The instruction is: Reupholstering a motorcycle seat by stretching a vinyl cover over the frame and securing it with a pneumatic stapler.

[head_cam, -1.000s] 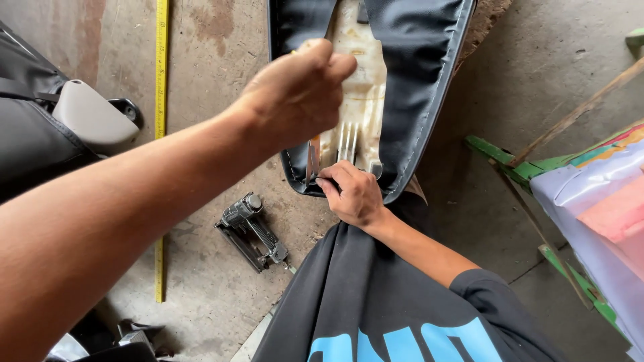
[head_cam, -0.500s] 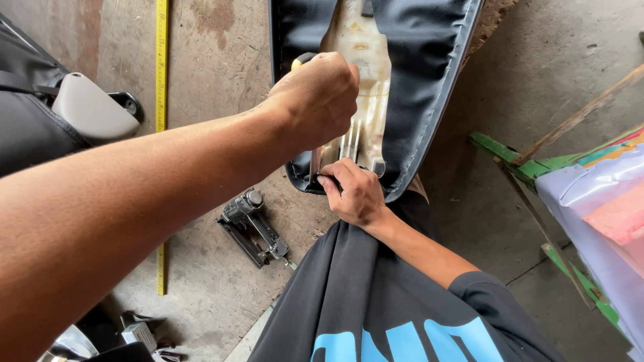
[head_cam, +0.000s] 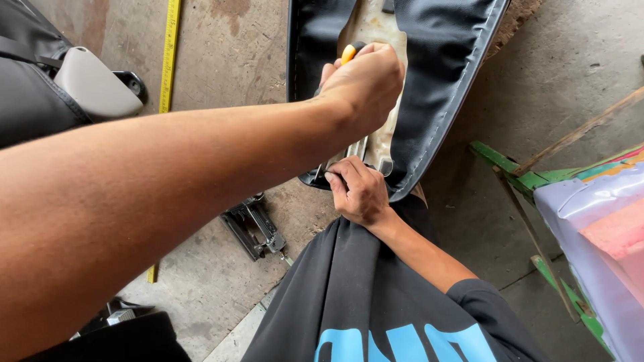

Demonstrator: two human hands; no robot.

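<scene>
The left hand [head_cam: 362, 84] is raised over an upturned seat [head_cam: 443, 74] that lies on the concrete floor [head_cam: 221, 80], its black vinyl cover pulled around a pale, stained base. The fingers of this hand are curled tight around a tool with a yellow-and-black handle [head_cam: 349, 52]; only the top of the handle shows above the fist, and the working end is hidden behind the hand. The right hand [head_cam: 359, 191] sits at the near end of the seat, fingers narrowed in a pinch on the edge of the black cover, just below the left fist and close to some metal prongs [head_cam: 359, 151] on the base. A staple gun [head_cam: 255, 228] lies on the floor just left of the person's dark shirt, apart from both hands. A yellow measuring tape [head_cam: 169, 57] runs along the floor further left, beside a second seat with a grey part [head_cam: 94, 87]. To the right stands a green wooden frame [head_cam: 516, 175].
</scene>
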